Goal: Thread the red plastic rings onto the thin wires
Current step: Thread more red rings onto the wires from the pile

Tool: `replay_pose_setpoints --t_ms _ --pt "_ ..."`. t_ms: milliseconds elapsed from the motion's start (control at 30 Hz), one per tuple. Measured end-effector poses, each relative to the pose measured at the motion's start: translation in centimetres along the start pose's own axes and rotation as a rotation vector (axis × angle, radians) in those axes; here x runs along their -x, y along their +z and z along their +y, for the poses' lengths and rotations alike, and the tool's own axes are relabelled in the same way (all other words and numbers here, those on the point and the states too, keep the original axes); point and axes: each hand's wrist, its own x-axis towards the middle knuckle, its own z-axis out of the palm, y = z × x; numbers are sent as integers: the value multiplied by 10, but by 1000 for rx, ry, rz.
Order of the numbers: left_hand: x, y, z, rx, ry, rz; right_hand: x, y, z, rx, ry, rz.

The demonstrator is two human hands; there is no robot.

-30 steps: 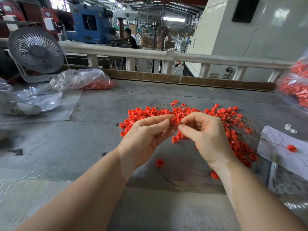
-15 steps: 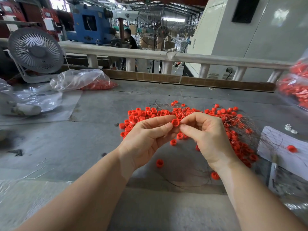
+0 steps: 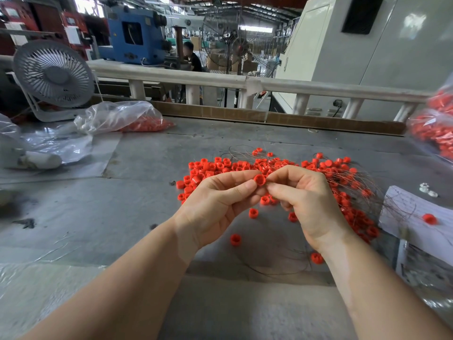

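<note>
rings (image 3: pixel 259 179): bright red
wires (image 3: pixel 382 192): thin, dark brown
bench (image 3: pixel 98 212): mottled grey
fan (image 3: pixel 54 77): pale grey with radial grille
bag (image 3: pixel 117 116): clear
paper (image 3: pixel 402 217): white
machine (image 3: pixel 132 35): blue
railing (image 3: pixel 171 76): off-white

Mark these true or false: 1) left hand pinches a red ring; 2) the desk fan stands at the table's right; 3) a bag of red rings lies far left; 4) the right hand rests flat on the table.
1) True: the left hand pinches a red ring.
2) False: the desk fan stands far left.
3) True: the bag lies there.
4) False: the right hand is raised, fingers curled, meeting that ring.
</note>
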Motion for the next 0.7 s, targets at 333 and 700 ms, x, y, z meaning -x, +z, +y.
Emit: replay_pose_setpoints --t_ms 333,700 --pt "1 0 0 -13 -7 -21 1 -2 0 -25 38 -16" --pt "-2 -2 -3 3 9 -30 0 -1 1 -19 46 3"
